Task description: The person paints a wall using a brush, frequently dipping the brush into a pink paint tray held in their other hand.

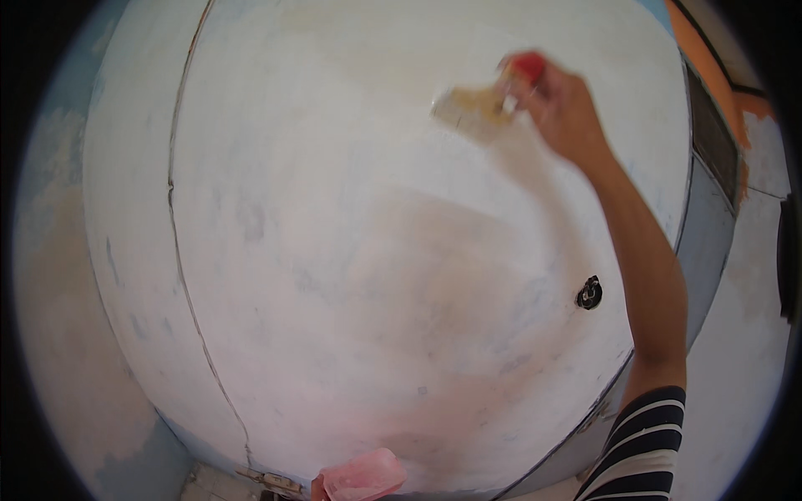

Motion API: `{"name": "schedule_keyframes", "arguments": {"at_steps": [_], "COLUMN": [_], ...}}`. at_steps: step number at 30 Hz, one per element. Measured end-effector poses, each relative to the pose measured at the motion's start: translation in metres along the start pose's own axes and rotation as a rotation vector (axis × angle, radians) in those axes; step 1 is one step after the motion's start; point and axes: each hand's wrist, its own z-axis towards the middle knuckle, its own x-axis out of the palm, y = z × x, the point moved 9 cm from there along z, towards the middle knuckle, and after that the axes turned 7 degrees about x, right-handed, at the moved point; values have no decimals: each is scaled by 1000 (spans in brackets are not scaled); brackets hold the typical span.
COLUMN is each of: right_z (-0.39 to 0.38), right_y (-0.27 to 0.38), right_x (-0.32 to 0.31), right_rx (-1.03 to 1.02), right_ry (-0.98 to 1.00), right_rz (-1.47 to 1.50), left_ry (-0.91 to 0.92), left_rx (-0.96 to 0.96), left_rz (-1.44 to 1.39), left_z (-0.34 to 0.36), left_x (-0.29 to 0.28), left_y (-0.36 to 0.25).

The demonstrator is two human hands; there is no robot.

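Note:
Up against the pale wall [334, 250], my right hand [560, 108] is closed round the red handle of a broad putty knife [472, 113]. Its wide, smeared blade points left, close to the wall; motion blurs it, so I cannot tell whether the edge touches. Low in the picture, only a small part of my left hand [317, 488] shows, gripping a pink plastic piece [365, 476] with whitish smears. The lower edge cuts off that piece, so its full shape stays hidden. White and bluish patches cover the wall surface.
A dark round socket hole [589, 293] with wires sits in the wall beside my right forearm. A thin cable [173, 217] runs down the left side to a power strip [280, 482] near the floor. At right are a grey door panel [706, 234] and orange paint [718, 63].

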Motion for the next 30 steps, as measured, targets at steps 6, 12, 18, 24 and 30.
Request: {"name": "schedule_keyframes", "arguments": {"at_steps": [6, 12, 18, 24, 30], "right_z": [39, -62, -63, 52, 5], "right_y": [-8, 40, 21, -45, -25], "right_x": [-69, 24, 45, -86, -62], "right_rx": [-134, -466, -55, -3, -113], "right_ry": [-506, 5, 296, -420, -259], "right_rz": [11, -297, 52, 50, -324], "left_ry": [-59, -13, -3, -58, -47], "left_rx": [41, 62, 167, 171, 216], "left_rz": [0, -98, 88, 63, 88], "left_z": [-8, -10, -24, -30, -36], "left_x": [-4, -15, -8, -16, -22], "left_y": [1, 8, 3, 6, -2]}}
